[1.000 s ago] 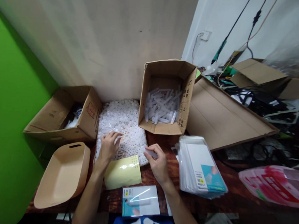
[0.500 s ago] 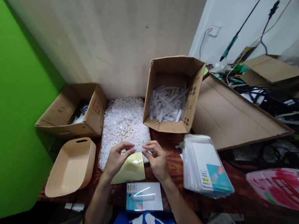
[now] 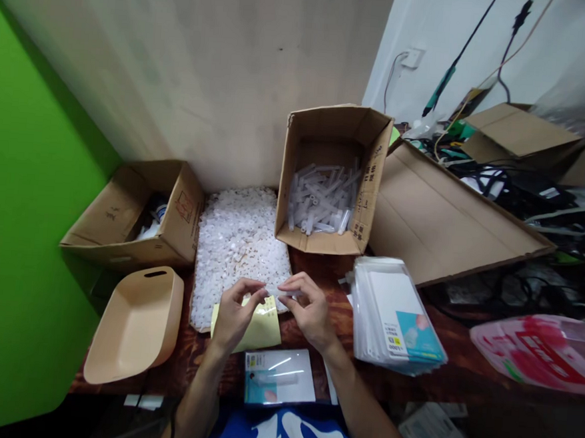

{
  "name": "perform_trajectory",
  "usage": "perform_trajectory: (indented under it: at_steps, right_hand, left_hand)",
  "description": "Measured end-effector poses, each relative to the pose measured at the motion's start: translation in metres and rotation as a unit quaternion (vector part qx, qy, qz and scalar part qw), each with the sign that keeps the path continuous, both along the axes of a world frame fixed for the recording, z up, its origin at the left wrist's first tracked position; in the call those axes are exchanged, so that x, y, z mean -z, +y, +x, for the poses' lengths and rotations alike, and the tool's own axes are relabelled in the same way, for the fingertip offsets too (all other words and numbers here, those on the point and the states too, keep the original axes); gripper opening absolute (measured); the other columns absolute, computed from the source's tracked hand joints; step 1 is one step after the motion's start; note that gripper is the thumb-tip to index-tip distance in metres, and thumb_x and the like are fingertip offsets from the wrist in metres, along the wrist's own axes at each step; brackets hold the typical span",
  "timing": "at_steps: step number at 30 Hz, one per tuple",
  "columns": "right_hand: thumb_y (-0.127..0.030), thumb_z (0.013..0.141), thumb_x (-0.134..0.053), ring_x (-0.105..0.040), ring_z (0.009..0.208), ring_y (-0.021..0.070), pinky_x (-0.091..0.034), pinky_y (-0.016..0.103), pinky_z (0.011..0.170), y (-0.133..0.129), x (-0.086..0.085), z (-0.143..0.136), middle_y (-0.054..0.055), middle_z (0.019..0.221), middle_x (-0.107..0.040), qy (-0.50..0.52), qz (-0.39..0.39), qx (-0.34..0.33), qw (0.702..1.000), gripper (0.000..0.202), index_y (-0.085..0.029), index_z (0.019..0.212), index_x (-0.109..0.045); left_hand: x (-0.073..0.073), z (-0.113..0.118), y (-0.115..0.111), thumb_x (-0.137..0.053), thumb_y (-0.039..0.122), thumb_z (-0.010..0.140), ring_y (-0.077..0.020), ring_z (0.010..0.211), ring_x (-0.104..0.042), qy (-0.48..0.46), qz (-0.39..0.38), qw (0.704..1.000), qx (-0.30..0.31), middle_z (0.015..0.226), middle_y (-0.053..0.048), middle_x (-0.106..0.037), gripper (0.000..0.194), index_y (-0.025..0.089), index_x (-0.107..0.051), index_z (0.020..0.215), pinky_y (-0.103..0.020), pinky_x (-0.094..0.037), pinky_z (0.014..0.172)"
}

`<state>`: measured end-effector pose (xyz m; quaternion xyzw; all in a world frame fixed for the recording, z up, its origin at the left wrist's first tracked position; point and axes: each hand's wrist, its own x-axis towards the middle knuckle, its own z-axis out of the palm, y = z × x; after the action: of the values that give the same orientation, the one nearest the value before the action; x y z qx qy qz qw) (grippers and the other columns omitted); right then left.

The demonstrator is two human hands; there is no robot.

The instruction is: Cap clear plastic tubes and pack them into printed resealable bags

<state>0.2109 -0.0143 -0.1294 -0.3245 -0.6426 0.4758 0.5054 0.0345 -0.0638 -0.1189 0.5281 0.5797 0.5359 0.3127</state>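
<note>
Between my two hands a small translucent white plastic tube [image 3: 273,291] is held level. My left hand [image 3: 236,312] pinches its left end between thumb and fingers. With thumb and fingertips my right hand [image 3: 307,308] grips the right end. Below the hands lies a yellow sticker sheet [image 3: 259,330] with small printed marks. Nearer me is a clear-wrapped blue and white package [image 3: 280,378] with a tube-like shape on it. Behind the hands a shallow tray is heaped with small white plastic pieces [image 3: 238,242].
A cardboard box [image 3: 320,246] of similar translucent tubes stands behind. Stacked blue and white packages [image 3: 390,319] lie at right, near a pink plastic bag [image 3: 538,349]. A beige bin [image 3: 129,328] and another cardboard box [image 3: 182,218] stand left. Cardboard [image 3: 452,223] and cables fill the far right.
My left hand has shifted slightly right, closer to my right hand; both still hold the tube. The whole view has moved slightly, so the surroundings appear a little further left.
</note>
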Motion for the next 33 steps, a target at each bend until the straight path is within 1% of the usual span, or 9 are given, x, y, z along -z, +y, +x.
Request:
perform_trajectory:
  at_steps: [5, 11, 13, 15, 18, 20, 24, 29, 33]
  right_hand:
    - [-0.034, 0.087, -0.074, -0.065, 0.08, 0.0184, -0.051, 0.029, 0.073, 0.0, 0.004, 0.005, 0.002, 0.085, -0.066, -0.009, -0.082, -0.029, 0.996, 0.015, -0.02, 0.092, -0.07]
    - [-0.031, 0.088, -0.073, -0.063, 0.082, 0.0177, -0.049, 0.028, 0.072, -0.003, 0.006, 0.007, 0.003, 0.087, -0.064, -0.015, -0.021, -0.025, 0.999, 0.012, -0.02, 0.089, -0.07]
    - [-0.031, 0.088, -0.073, -0.063, 0.081, 0.0183, -0.05, 0.03, 0.072, -0.003, 0.007, 0.008, 0.003, 0.086, -0.064, -0.017, -0.01, -0.022, 1.0, 0.012, -0.02, 0.088, -0.069]
    - [-0.031, 0.088, -0.073, -0.063, 0.082, 0.019, -0.051, 0.03, 0.072, -0.002, 0.007, 0.01, 0.004, 0.087, -0.064, -0.013, -0.002, -0.016, 1.0, 0.012, -0.02, 0.087, -0.069]
    - [-0.027, 0.087, -0.074, -0.064, 0.084, 0.0196, -0.051, 0.032, 0.075, -0.004, 0.007, 0.012, 0.004, 0.088, -0.065, -0.012, 0.019, -0.022, 1.0, 0.009, -0.021, 0.085, -0.068]
    - [-0.026, 0.087, -0.073, -0.065, 0.084, 0.0198, -0.051, 0.033, 0.075, -0.005, 0.007, 0.012, 0.004, 0.088, -0.066, -0.015, 0.029, -0.037, 0.999, 0.009, -0.021, 0.083, -0.067]
    - [-0.03, 0.087, -0.073, -0.064, 0.079, 0.019, -0.051, 0.031, 0.07, -0.009, 0.007, 0.01, 0.004, 0.083, -0.065, -0.022, 0.011, -0.037, 0.999, 0.012, -0.02, 0.083, -0.069]
    - [-0.042, 0.082, -0.075, -0.059, 0.056, 0.0144, -0.047, 0.025, 0.05, -0.018, 0.015, 0.004, 0.001, 0.068, -0.063, 0.01, -0.158, -0.02, 0.987, 0.025, -0.018, 0.082, -0.068]
    - [-0.054, 0.071, -0.081, -0.047, 0.037, 0.0096, -0.037, 0.02, 0.032, -0.024, 0.02, -0.003, -0.002, 0.055, -0.061, 0.099, -0.374, -0.089, 0.918, 0.041, -0.018, 0.079, -0.063]
  left_hand:
    - [-0.007, 0.002, -0.006, -0.071, 0.032, 0.089, -0.0218, 0.101, -0.071, 0.11, 0.079, 0.988, 0.07, 0.109, -0.008, -0.075, 0.013, 0.022, -0.07, 0.097, -0.036, -0.054, 0.092]
    - [-0.008, 0.005, -0.009, -0.042, 0.042, 0.103, -0.0156, 0.058, -0.063, 0.111, -0.068, 0.987, 0.095, 0.066, -0.003, -0.067, 0.043, 0.018, -0.064, 0.076, -0.029, -0.051, 0.062]
    - [-0.008, 0.004, -0.01, -0.054, 0.041, 0.098, -0.019, 0.083, -0.069, 0.115, -0.035, 0.985, 0.121, 0.098, -0.009, -0.073, 0.027, 0.019, -0.069, 0.095, -0.03, -0.053, 0.075]
    - [-0.007, 0.003, -0.01, -0.067, 0.042, 0.089, -0.022, 0.103, -0.067, 0.09, -0.017, 0.987, 0.133, 0.127, -0.012, -0.066, 0.039, 0.021, -0.062, 0.122, -0.032, -0.053, 0.084]
    - [-0.004, 0.001, -0.01, -0.05, 0.053, 0.097, -0.0185, 0.071, -0.069, 0.054, -0.105, 0.986, 0.119, 0.086, -0.008, -0.073, 0.041, 0.017, -0.069, 0.101, -0.029, -0.051, 0.067]
    - [-0.002, 0.002, -0.01, -0.031, 0.055, 0.103, -0.016, 0.049, -0.059, 0.071, -0.161, 0.978, 0.108, 0.051, -0.002, -0.059, 0.061, 0.017, -0.066, 0.07, -0.028, -0.044, 0.056]
    - [-0.003, 0.007, -0.009, -0.046, 0.047, 0.101, -0.0172, 0.064, -0.062, 0.143, -0.105, 0.976, 0.125, 0.063, -0.002, -0.065, 0.045, 0.018, -0.064, 0.071, -0.028, -0.046, 0.066]
    - [0.003, 0.002, -0.01, -0.049, 0.024, 0.101, -0.0203, 0.085, -0.063, 0.293, 0.078, 0.943, 0.14, 0.09, -0.007, -0.069, 0.015, 0.019, -0.064, 0.099, -0.032, -0.051, 0.078]
    - [0.008, -0.012, -0.008, -0.046, 0.013, 0.1, -0.0223, 0.093, -0.065, 0.408, 0.125, 0.879, 0.213, 0.097, -0.009, -0.07, 0.021, 0.02, -0.065, 0.106, -0.037, -0.053, 0.085]
